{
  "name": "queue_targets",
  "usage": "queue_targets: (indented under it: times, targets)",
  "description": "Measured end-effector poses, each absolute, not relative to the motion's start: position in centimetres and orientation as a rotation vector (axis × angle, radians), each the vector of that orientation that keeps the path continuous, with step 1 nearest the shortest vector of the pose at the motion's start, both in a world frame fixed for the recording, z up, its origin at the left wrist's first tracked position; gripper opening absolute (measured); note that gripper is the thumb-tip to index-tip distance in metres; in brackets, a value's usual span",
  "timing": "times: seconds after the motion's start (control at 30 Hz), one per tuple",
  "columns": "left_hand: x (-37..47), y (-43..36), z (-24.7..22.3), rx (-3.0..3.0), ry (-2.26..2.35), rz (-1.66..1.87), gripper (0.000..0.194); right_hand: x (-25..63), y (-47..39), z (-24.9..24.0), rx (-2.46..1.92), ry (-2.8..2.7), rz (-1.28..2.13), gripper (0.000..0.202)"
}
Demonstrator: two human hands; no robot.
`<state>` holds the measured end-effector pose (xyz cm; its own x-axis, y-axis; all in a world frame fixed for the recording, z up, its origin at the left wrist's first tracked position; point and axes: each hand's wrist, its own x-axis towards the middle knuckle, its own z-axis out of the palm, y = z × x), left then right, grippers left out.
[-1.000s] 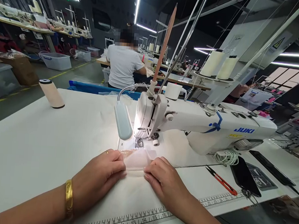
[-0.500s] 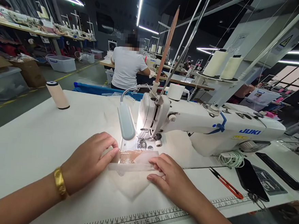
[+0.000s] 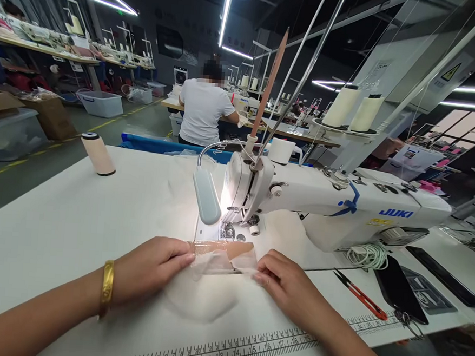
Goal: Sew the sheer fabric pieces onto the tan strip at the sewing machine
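A sheer whitish fabric (image 3: 211, 263) with a shiny peach-coloured strip (image 3: 236, 249) along its far edge lies just in front of the needle area of a white sewing machine (image 3: 301, 190). My left hand (image 3: 153, 267), with a gold bracelet at the wrist, pinches the left end of the fabric between thumb and fingers. At the right end, my right hand (image 3: 291, 285) grips the fabric's edge, thumb below the curled fingers. The lower part of the cloth hangs in a loose curve over the white table (image 3: 139, 193).
Red-handled snips (image 3: 361, 296), a black phone (image 3: 400, 290) and coiled pale cord (image 3: 368, 255) lie to the right. A peach thread cone (image 3: 98, 155) stands at the back left. A person in white (image 3: 204, 108) sits beyond the machine.
My right hand has moved right, to the fabric's right end, and my left hand slightly right. The fabric is spread wider between them, and its hanging point has become a rounded curve.
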<state>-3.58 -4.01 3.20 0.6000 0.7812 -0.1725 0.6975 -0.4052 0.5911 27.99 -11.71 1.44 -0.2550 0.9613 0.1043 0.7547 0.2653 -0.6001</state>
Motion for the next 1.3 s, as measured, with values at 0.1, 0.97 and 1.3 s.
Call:
queue_targets:
  times: [0.1,0.97,1.3]
  targets:
    - [-4.2,-3.4,4.2,2.243,1.358,0.17,0.049,31.0,-10.7,1.7,-1.614,-1.901,0.454,0.018]
    - [-3.0,-7.6,5.4,2.007,1.058,0.544,0.029,23.2,-12.7,0.9,-1.1,-2.29,0.434,0.023]
    - [-0.4,-6.5,8.7,1.943,0.777,0.219,0.024,22.8,-9.4,3.3,-0.726,-1.534,1.74,0.061]
